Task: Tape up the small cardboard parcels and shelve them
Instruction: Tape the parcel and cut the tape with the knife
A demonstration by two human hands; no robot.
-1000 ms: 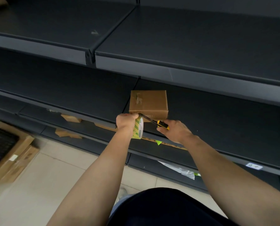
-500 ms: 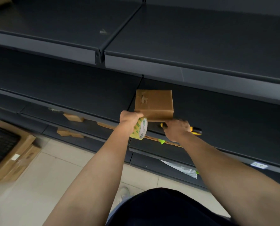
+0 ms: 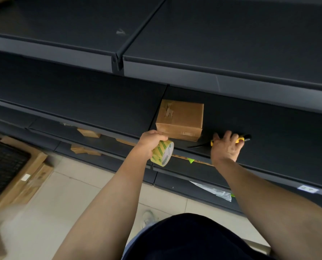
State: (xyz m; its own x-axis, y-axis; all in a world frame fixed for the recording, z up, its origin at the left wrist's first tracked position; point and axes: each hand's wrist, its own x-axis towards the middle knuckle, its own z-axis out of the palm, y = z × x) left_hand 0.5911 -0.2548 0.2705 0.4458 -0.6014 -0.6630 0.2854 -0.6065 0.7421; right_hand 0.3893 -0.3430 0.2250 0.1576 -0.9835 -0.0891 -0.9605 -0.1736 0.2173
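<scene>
While our left hand [image 3: 149, 142] grips the tape roll [image 3: 163, 153] at the shelf [image 3: 269, 132] edge, our right hand [image 3: 225, 148] rests spread-fingered on the yellow knife [image 3: 212, 143], beside the taped parcel [image 3: 180, 119] standing on that shelf.

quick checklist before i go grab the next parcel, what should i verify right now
1. Parcel sits flat on the shelf: ok.
2. Every seam of the parcel taped: cannot tell; tape shows on its top and front only.
3. Tape roll gripped by the left hand: ok.
4. Knife lies on the shelf, right of the parcel: ok.
5. Knife blade put away: not ok; it sticks out toward the left.
6. Right hand free of the knife: cannot tell; its fingers lie over the handle.
</scene>
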